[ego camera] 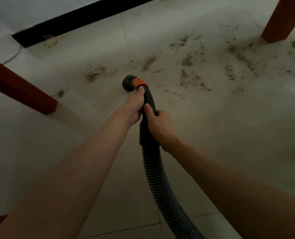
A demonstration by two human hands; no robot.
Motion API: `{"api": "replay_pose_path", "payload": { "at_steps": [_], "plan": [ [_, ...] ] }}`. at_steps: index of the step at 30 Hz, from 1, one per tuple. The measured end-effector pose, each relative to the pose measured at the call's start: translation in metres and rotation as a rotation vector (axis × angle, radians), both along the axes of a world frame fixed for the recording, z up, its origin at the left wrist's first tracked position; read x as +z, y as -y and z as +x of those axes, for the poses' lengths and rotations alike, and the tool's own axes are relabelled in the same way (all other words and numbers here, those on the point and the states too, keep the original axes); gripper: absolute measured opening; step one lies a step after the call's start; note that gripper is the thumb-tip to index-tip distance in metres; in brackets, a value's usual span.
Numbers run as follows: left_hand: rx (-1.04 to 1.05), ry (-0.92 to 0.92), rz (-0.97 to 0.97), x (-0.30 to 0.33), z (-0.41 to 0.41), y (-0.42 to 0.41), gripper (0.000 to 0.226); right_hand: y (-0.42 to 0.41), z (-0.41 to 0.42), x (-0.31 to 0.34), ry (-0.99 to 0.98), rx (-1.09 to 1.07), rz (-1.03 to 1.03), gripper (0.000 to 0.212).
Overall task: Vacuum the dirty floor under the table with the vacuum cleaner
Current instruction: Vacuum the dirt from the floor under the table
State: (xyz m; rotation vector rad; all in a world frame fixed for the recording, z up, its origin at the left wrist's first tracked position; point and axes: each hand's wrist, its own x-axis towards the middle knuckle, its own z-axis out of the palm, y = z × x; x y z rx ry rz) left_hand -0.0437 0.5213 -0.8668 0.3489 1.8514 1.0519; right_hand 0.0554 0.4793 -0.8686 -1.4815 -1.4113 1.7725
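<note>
Both hands, left hand (134, 105) and right hand (158, 122), wrap fingers around a dark vacuum hose handle (149, 102). Brown dirt patches (188, 60) lie ahead between two reddish wooden bench legs (22, 88).

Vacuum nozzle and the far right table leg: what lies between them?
Head view: scattered dirt patches on pale floor tiles lie between nozzle and leg.

two hands (134, 106), one vacuum hose (158, 178), two wooden table legs (279, 19), many dirt patches (186, 61).

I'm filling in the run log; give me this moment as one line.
hands: left hand and right hand grip hose handle | nozzle at floor | dirt remains ahead and right
</note>
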Motion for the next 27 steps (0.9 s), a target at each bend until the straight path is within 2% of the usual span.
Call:
{"api": "replay_pose_path", "payload": {
  "at_steps": [4, 7, 10, 12, 15, 18, 24, 27],
  "plan": [
    [-0.059, -0.006, 0.003, 0.005, 0.003, -0.014, 0.052, -0.007, -0.009, -0.006, -0.016, -0.099, -0.002, 0.042],
    [-0.107, 0.031, 0.011, 0.006, 0.006, -0.022, 0.044, -0.014, -0.01, -0.009, -0.027, -0.141, -0.007, 0.042],
    [-0.095, 0.053, 0.007, 0.003, -0.006, -0.024, 0.041, -0.02, -0.008, -0.007, -0.089, -0.094, -0.055, 0.043],
    [-0.057, 0.035, 0.004, 0.001, -0.016, -0.022, 0.048, -0.023, -0.008, -0.004, -0.114, -0.04, -0.096, 0.044],
    [-0.048, 0.016, -0.003, -0.004, -0.021, -0.021, 0.053, -0.021, -0.011, -0.002, -0.094, -0.022, -0.105, 0.046],
    [-0.082, -0.001, -0.008, -0.005, -0.012, -0.014, 0.048, -0.012, -0.009, -0.003, -0.067, -0.03, -0.129, 0.049],
    [-0.083, 0.092, -0.014, -0.009, 0.006, 0.016, 0.045, 0.018, 0.016, -0.008, -0.094, -0.002, -0.182, 0.04],
    [-0.115, 0.172, -0.008, -0.007, 0.014, 0.027, 0.044, 0.026, 0.029, -0.007, -0.156, 0.022, -0.274, 0.04]
  ]
}}
